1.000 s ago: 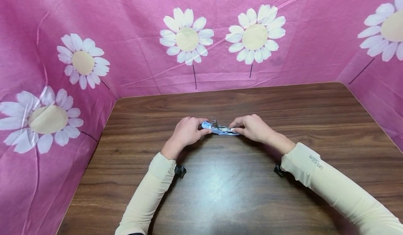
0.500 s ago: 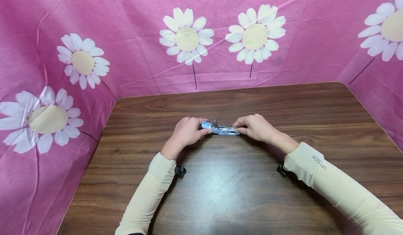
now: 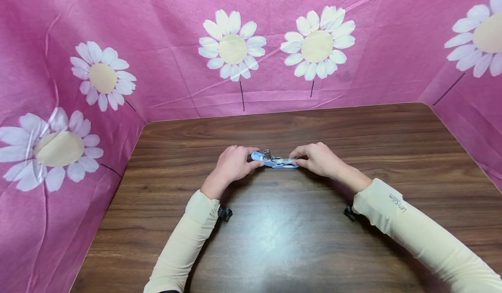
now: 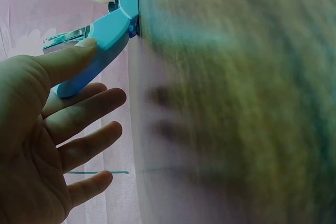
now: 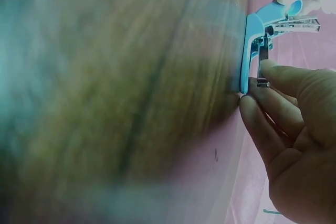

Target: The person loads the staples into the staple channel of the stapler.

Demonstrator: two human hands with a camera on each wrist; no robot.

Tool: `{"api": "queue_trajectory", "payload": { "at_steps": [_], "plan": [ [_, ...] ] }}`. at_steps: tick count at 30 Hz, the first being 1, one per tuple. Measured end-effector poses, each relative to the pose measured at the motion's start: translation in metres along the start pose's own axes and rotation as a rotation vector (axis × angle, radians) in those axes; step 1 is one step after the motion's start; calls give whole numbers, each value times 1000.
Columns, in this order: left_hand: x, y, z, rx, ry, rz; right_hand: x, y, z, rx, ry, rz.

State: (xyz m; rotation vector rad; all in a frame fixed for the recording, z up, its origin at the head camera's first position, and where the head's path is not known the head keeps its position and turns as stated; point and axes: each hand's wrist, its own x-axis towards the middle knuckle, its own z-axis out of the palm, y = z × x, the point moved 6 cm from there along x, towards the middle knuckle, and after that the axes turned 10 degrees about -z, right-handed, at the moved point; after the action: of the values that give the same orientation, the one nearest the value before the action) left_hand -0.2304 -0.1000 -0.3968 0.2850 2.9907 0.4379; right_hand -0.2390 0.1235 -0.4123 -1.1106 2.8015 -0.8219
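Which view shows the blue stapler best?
Right wrist: the blue stapler is close and side-on, its bent body and metal parts both visible, though the right hand covers some. Head shows it small, from above. Left wrist shows it close, but its far end runs off the top edge.

Pink cloth (image 3: 172, 35), 5 daisies (image 3: 233, 49), table (image 3: 353, 127)
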Motion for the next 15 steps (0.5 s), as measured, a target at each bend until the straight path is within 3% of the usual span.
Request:
{"api": "queue_trajectory", "payload": {
  "at_steps": [15],
  "plan": [
    [2,0,2,-18,-3,-5,-3,4,2,61,16,58]
  ]
}}
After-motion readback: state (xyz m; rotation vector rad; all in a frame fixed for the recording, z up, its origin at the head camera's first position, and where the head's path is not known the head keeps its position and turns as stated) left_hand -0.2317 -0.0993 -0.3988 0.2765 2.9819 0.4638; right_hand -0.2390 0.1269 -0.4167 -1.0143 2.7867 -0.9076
